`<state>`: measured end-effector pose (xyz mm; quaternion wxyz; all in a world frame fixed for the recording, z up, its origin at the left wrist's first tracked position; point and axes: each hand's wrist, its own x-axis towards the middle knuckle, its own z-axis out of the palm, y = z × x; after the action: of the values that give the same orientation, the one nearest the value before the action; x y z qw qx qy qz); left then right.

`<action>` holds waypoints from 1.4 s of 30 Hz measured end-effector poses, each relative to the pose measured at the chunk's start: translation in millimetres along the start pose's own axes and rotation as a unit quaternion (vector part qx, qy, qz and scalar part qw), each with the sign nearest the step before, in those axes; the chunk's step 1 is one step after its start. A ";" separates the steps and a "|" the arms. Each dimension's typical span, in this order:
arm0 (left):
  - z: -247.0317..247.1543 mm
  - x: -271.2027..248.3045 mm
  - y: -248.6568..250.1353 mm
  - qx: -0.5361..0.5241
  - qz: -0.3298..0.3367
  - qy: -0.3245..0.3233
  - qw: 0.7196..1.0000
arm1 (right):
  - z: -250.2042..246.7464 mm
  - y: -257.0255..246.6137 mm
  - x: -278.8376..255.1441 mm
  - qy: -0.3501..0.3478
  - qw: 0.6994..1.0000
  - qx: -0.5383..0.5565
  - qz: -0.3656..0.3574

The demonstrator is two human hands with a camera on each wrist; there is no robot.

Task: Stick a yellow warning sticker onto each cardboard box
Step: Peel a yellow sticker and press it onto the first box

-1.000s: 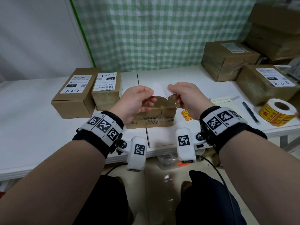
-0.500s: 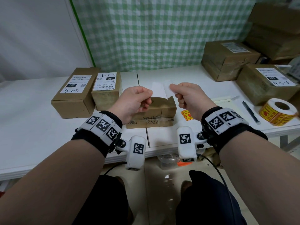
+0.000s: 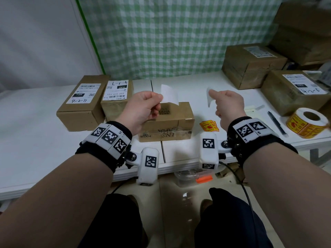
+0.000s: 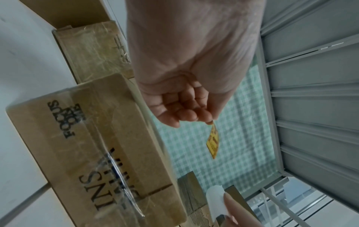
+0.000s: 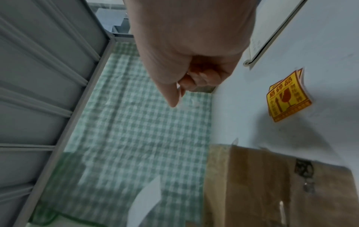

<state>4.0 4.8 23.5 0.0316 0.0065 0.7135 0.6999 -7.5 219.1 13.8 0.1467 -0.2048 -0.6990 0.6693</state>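
Observation:
My left hand (image 3: 157,103) pinches a yellow warning sticker (image 4: 213,141) by one corner. From the head view only the sticker's white back (image 3: 169,94) shows, held above the middle cardboard box (image 3: 166,122). My right hand (image 3: 212,95) pinches the peeled white backing paper (image 3: 209,100), which curls downward, a hand's width to the right of the sticker. The two pieces are apart. The middle box carries black print and clear tape, with no yellow sticker visible on its top.
Two labelled boxes (image 3: 82,102) (image 3: 116,97) stand left of the middle box. Two more boxes (image 3: 250,63) (image 3: 293,92) sit at the right. Loose yellow stickers (image 3: 209,125), a pen (image 3: 276,120) and a sticker roll (image 3: 307,122) lie on the white table (image 3: 35,122).
My hands have drawn apart sideways. The sticker and its backing, joined a second ago, are now separated, sticker in the left hand and backing in the right.

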 end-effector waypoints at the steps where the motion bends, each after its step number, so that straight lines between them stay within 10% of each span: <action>1: 0.9 -0.3 0.0 0.002 0.004 -0.001 1.000 | -0.8 2.9 2.7 0.013 1.000 -0.020 -0.014; 10: 9.7 -2.8 1.4 0.052 0.036 -0.007 0.998 | -9.0 37.3 15.6 -0.037 0.945 -0.323 -0.015; 17: 14.5 -2.9 5.0 0.115 0.099 0.047 0.987 | 4.5 9.3 -0.5 -0.051 0.986 -0.134 -0.090; 23: 21.0 -4.4 8.1 0.217 0.187 0.069 0.956 | 24.6 -25.4 -30.3 -0.214 0.966 -0.104 -0.099; 31: 18.1 -8.9 4.7 0.319 0.255 0.055 0.911 | 36.0 -29.1 -41.3 -0.226 0.966 -0.086 -0.087; 42: -11.0 0.6 -1.1 0.192 0.078 0.065 0.976 | 42.9 -17.2 -26.0 -0.226 0.969 -0.097 -0.026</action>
<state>2.8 -6.2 22.6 -0.0711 0.0226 0.8325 0.5490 -6.9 168.6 30.0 -0.0184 -0.0428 -0.7808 0.6231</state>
